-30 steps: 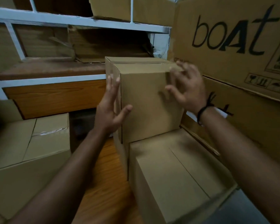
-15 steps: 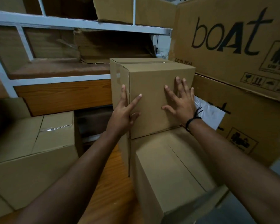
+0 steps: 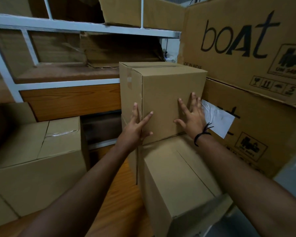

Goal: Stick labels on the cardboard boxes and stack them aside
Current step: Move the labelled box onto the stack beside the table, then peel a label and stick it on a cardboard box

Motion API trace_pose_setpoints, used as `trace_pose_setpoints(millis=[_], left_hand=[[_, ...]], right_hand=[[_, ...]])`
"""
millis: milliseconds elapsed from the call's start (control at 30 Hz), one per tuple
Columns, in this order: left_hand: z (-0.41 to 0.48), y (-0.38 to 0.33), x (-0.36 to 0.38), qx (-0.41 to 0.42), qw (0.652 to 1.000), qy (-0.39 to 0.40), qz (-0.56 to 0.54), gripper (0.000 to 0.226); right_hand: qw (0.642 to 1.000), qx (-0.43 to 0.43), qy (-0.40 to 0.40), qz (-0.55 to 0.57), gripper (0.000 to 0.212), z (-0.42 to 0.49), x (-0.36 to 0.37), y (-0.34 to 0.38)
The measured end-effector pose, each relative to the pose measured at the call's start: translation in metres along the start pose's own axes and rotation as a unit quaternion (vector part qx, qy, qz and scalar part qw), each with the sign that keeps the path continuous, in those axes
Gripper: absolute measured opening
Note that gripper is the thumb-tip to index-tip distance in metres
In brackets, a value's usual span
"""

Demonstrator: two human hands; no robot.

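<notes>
A plain brown cardboard box (image 3: pixel 162 93), taped along its top, stands on a second, longer cardboard box (image 3: pixel 178 177). My left hand (image 3: pixel 135 132) lies spread over the upper box's lower left corner, with fingers on both the side and the front face. My right hand (image 3: pixel 191 118), a black thread on its wrist, presses flat on the front face near the right edge. Neither hand curls around anything. No label shows on the faces of these two boxes that I can see.
Two big printed "boat" cartons (image 3: pixel 237 40) are stacked against the right, the lower carton (image 3: pixel 263 134) bearing a white sheet (image 3: pixel 217 118). A white metal rack (image 3: pixel 67 26) with more cardboard fills the back. Another box (image 3: pixel 32 159) stands at left on the wooden surface (image 3: pixel 120 194).
My hands have slid down from the upper box's sides and top edge to its lower front. The box now rests square on the one beneath.
</notes>
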State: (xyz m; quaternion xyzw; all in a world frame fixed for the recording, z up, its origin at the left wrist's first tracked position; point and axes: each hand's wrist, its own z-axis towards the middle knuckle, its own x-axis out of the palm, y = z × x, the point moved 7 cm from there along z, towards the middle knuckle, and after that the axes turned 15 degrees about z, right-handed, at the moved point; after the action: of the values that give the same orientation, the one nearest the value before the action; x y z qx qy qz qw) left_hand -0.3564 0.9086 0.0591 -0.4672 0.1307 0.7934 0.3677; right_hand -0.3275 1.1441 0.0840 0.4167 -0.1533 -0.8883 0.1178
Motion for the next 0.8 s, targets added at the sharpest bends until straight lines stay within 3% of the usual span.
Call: trace_pose_setpoints(millis=[133,300,567,667,800], left_hand=[[-0.009,0.002,-0.005,0.006,1.000,0.016,-0.007,0.080],[-0.052,0.028,-0.012,-0.064,0.996,0.032,-0.056,0.071],[-0.190,0.141,-0.043,-0.251,0.968,0.021,-0.008,0.071],[-0.234,0.192,-0.063,-0.320,0.946,-0.001,0.041,0.075],[-0.262,0.244,-0.092,-0.326,0.933,-0.020,0.150,0.077]], right_hand=[[1.000,0.006,-0.008,-0.004,0.095,-0.014,-0.003,0.010],[0.987,-0.007,-0.059,0.148,0.090,-0.049,-0.019,0.076],[0.928,-0.007,0.077,0.365,0.084,-0.137,0.021,0.227],[0.912,0.029,0.150,0.380,0.083,-0.154,0.074,0.259],[0.892,0.096,0.236,0.374,0.086,-0.146,0.154,0.281]])
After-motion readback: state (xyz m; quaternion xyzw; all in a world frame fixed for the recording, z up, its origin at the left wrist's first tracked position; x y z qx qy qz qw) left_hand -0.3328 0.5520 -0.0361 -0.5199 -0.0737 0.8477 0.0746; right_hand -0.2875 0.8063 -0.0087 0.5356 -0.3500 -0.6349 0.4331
